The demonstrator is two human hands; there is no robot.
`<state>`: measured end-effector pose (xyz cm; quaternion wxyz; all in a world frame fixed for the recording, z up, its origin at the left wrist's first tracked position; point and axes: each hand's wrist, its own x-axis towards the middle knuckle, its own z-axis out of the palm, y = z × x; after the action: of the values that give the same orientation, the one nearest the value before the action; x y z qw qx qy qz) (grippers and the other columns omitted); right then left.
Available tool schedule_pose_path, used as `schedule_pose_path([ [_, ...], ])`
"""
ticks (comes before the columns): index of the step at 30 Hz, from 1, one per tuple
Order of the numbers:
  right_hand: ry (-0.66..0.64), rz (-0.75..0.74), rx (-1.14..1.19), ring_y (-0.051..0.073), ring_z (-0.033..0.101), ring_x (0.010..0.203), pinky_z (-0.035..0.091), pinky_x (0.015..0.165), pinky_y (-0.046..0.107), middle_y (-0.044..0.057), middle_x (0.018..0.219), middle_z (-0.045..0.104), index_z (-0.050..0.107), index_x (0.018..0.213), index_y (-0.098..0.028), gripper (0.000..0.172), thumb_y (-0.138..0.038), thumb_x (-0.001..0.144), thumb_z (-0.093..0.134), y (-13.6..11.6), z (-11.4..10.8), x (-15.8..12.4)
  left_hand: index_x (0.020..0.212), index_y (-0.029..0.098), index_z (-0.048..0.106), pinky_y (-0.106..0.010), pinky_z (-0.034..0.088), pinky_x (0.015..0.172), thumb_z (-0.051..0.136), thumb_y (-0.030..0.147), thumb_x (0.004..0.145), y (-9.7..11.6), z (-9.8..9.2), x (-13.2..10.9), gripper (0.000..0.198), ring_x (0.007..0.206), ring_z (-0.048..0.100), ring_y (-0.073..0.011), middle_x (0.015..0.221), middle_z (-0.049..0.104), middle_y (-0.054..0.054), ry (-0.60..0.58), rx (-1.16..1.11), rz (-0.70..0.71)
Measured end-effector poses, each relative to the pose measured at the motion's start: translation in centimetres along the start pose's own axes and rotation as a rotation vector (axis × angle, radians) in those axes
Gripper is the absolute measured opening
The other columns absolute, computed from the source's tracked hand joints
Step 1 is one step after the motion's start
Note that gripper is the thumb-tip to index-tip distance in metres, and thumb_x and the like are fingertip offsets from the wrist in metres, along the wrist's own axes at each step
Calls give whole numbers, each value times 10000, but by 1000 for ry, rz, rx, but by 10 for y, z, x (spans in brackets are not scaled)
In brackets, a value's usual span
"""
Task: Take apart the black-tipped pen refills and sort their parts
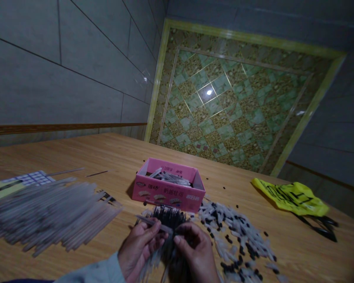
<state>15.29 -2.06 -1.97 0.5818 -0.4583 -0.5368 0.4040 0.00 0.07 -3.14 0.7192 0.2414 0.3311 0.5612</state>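
Near the bottom centre, my left hand [144, 243] pinches a thin translucent stick [150, 222] that points up and to the left. My right hand [193, 245] is closed at the stick's right end, its thumb and fingers pressed together; what it grips is too small and dark to name. Under and behind both hands lies a bundle of thin dark-tipped sticks [168, 214]. Just beyond is an open pink box [165, 190] holding several whitish pieces. To the right, small translucent pieces with black caps [238, 228] are scattered on the table.
A large pile of long translucent sticks [53, 208] covers the left of the wooden table [106, 153], beside a yellow and checked packet [23, 182]. At the right lies a yellow plastic bag [292, 196] with black handles. Tiled walls [76, 78] stand behind.
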Motion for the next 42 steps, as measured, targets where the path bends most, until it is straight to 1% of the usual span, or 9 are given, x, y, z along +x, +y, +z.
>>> schedule_pose_path([
  [5,8,-4,-30,164,533,623,417,580,255,21,634,599,628,689,-138,137,-204,588,693,-6,3,-1,836,134,521,-186,527,539,727,171,679,-1,-1,0,262,600,651,-114,685,674,-40,-14,45,27],
  [10,12,-29,-88,166,539,615,423,572,248,22,631,595,626,686,-138,119,-215,614,680,-9,3,-3,829,135,513,-194,530,530,734,173,671,0,2,-2,274,587,654,-124,665,681,-50,24,89,30],
  [15,-12,-108,-237,180,564,677,438,608,241,30,685,609,622,708,-153,50,-183,671,633,-8,0,-5,822,132,511,-197,529,521,738,183,666,0,2,-1,280,576,652,-128,645,681,-55,41,106,41],
  [19,-37,-180,-313,178,568,688,441,602,229,21,688,600,620,711,-168,23,-173,704,598,-5,-1,-5,842,131,505,-199,530,527,728,189,677,-2,0,0,283,577,655,-129,655,684,-61,49,120,41],
  [24,-22,-175,-361,180,572,698,445,614,229,19,694,601,613,722,-172,27,-166,705,593,-2,-1,-5,838,133,497,-189,524,529,719,187,690,-1,1,-3,272,577,651,-117,646,678,-47,52,133,36],
  [28,-22,-182,-361,177,574,695,444,614,225,16,692,602,614,717,-175,28,-163,707,590,-2,-2,-5,830,143,487,-186,522,526,730,212,678,1,3,-4,294,579,653,-117,637,677,-34,36,145,39],
  [34,-19,-209,-394,177,578,696,443,617,221,20,696,606,629,718,-171,47,-158,704,586,-3,-1,-5,804,153,479,-180,518,512,773,245,618,3,5,-5,360,555,647,-113,606,672,-19,35,151,49],
  [38,24,-207,-313,164,569,655,433,579,204,6,653,600,629,683,-173,34,-166,685,596,-4,1,-5,800,157,477,-185,522,527,782,245,605,3,5,-6,372,562,644,-113,602,670,-16,24,148,48],
  [42,54,-195,-232,160,562,631,430,562,204,7,627,596,634,662,-167,40,-198,676,612,-3,3,-6,806,160,478,-189,519,531,767,261,625,1,3,-6,356,569,645,-114,605,670,-14,6,157,65],
])
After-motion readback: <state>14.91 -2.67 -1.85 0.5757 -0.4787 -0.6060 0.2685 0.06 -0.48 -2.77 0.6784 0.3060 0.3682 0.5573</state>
